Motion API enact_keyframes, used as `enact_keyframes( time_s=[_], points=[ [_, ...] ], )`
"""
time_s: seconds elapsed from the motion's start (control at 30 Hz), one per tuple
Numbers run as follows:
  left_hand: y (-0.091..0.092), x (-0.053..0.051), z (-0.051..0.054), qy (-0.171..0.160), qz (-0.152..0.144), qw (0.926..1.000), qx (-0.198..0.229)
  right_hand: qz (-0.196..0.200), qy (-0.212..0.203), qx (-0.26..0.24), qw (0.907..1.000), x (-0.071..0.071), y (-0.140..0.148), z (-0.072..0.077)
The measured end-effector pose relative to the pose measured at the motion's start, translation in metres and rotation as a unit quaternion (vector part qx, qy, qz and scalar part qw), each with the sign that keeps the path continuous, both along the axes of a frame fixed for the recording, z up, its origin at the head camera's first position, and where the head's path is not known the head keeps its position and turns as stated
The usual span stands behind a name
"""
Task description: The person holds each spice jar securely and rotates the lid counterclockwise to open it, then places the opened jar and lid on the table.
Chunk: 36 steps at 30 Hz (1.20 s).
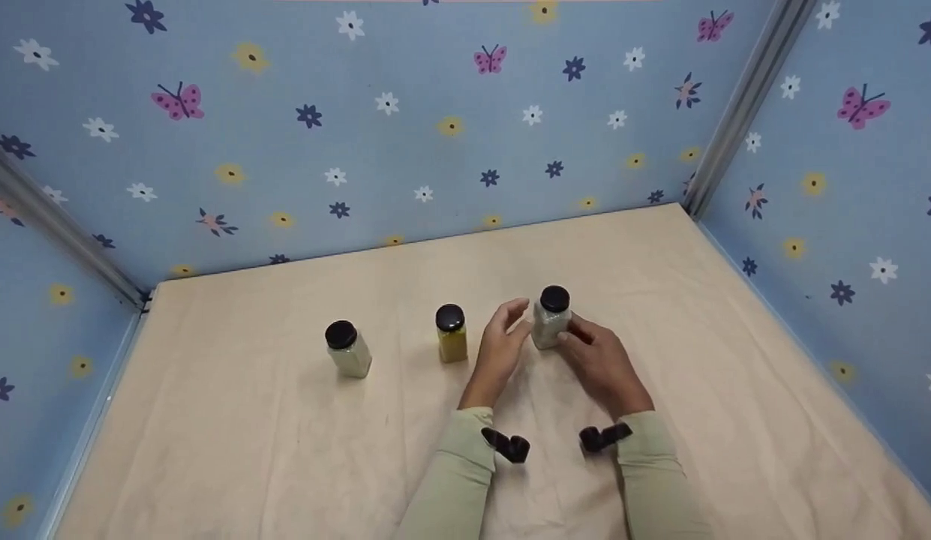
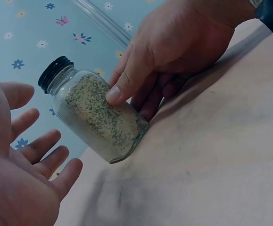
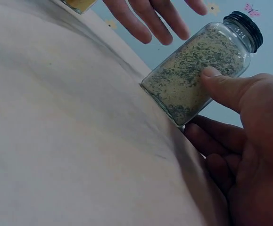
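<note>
A square glass spice jar (image 1: 549,328) with a black lid stands at the right of the row, filled with pale seasoning flecked with green herbs. My right hand (image 1: 602,365) grips this jar (image 3: 197,70) from its right side, the thumb pressed on the glass and the other fingers behind it. Just left of the jar is my left hand (image 1: 503,351), fingers spread and relaxed. In the left wrist view a gap shows between the left hand (image 2: 28,155) and the glass. The jar's base is at or close to the cloth; I cannot tell whether it touches.
A jar of yellow spice (image 1: 453,345) with a black lid stands left of my left hand. Farther left is another black-lidded jar (image 1: 351,356) with pale contents. Beige cloth (image 1: 210,420) covers the table, and flowered blue panels (image 1: 405,150) enclose its back and sides.
</note>
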State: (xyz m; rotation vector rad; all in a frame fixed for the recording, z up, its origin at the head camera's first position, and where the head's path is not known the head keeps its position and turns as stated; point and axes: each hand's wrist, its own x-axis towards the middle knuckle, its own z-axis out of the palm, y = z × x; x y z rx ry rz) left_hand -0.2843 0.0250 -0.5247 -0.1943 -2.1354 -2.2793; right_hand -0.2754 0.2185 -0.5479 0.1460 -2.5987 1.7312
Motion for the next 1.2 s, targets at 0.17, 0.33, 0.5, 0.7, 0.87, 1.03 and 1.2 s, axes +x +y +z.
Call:
enact_keyframes(
  time_s=[0.17,0.33,0.5,0.7,0.87,1.03,1.2],
  points=[
    [0.001,-0.001,-0.001,0.004,-0.022,0.9997,0.004,0.001,0.008,0.012,0.9999,0.0,0.001,0.001],
    [0.005,-0.006,0.002,0.025,-0.034,0.9991,0.002,0.003,0.008,0.018,0.9998,-0.001,0.002,0.003],
    [0.009,-0.01,0.003,0.033,-0.046,0.9983,-0.01,0.002,0.021,0.043,0.9989,0.0,0.004,0.003],
    [0.008,-0.012,0.0,0.027,-0.059,0.9976,-0.024,0.011,0.028,0.04,0.9987,-0.001,0.001,0.002],
    [0.01,-0.012,-0.001,0.022,-0.069,0.997,-0.028,0.005,0.017,0.023,0.9996,-0.001,0.0,-0.001],
    [0.009,-0.013,0.001,0.012,-0.078,0.9958,-0.047,0.006,0.016,0.022,0.9996,0.0,-0.001,-0.001],
    [0.009,-0.014,0.003,0.024,-0.087,0.9909,-0.1,0.001,0.003,0.018,0.9998,0.001,-0.001,0.0]
  ],
)
